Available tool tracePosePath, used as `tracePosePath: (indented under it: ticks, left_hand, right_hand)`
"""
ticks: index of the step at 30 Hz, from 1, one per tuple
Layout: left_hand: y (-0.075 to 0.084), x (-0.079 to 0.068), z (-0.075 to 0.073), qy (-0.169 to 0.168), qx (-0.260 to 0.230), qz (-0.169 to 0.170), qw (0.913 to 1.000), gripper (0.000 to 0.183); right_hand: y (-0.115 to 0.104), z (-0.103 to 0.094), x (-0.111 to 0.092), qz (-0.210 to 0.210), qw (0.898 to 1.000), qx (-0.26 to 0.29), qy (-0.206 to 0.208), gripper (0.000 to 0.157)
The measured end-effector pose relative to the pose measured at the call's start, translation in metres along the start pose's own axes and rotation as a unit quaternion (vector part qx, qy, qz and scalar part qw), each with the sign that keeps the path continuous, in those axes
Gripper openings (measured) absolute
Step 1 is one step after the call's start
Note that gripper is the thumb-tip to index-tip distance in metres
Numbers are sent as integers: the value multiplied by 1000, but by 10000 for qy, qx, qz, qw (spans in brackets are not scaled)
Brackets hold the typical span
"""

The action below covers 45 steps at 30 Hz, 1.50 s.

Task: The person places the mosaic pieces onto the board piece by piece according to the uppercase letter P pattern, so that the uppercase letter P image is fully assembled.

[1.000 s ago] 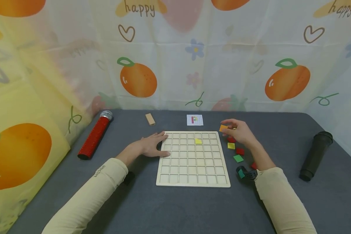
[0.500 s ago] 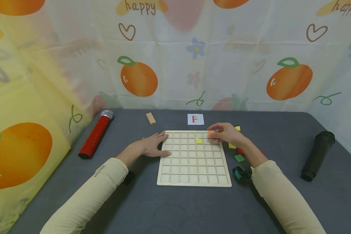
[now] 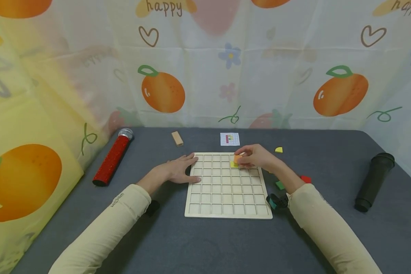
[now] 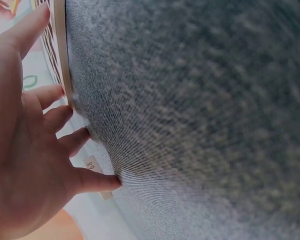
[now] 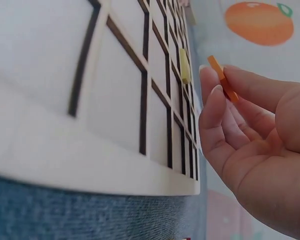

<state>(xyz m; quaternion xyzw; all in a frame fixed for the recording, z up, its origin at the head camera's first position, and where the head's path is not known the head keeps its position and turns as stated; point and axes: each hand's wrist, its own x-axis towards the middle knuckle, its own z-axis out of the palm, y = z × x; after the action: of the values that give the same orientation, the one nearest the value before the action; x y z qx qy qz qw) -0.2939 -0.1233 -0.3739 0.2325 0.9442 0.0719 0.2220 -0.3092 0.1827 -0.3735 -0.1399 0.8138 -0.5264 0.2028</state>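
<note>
Over the far right part of a white grid board [image 3: 226,190], my right hand [image 3: 258,156] pinches an orange square tile [image 5: 223,79] between thumb and fingers. In the head view the tile [image 3: 237,158] overlaps a yellow tile [image 3: 233,164] that sits in one of the board's cells. The right wrist view shows the orange tile held on edge, above the grid. My left hand [image 3: 178,169] rests with spread fingers at the board's left edge, thumb on the rim. In the left wrist view its fingertips [image 4: 65,111] touch the board's side and the table.
Beyond the board lie a printed pattern card [image 3: 230,139] and a small wooden block [image 3: 177,139]. A yellow piece [image 3: 279,150], a green tile [image 3: 280,185] and a red tile [image 3: 306,179] lie to the right. A red microphone [image 3: 113,158] and a black cylinder [image 3: 375,182] flank the table.
My right hand has carried the orange tile leftward from beside the loose tiles to over the board, near the yellow tile. The left hand has stayed at the board's left edge.
</note>
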Motion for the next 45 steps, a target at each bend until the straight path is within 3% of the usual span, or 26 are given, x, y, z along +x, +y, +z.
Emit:
tracePosePath:
  ticks: [19, 34, 45]
  left_hand:
    - [9, 5, -4, -37, 64, 70, 9999, 86]
    - [12, 5, -4, -57, -12, -5, 10000, 85]
    - [11, 5, 0, -21, -19, -28, 10000, 84]
  right_hand:
    - [-8, 5, 8, -23, 9998, 18, -171, 36]
    - [-14, 16, 12, 733, 9970, 162, 204, 30]
    - [-20, 28, 15, 929, 9945, -49, 478, 25]
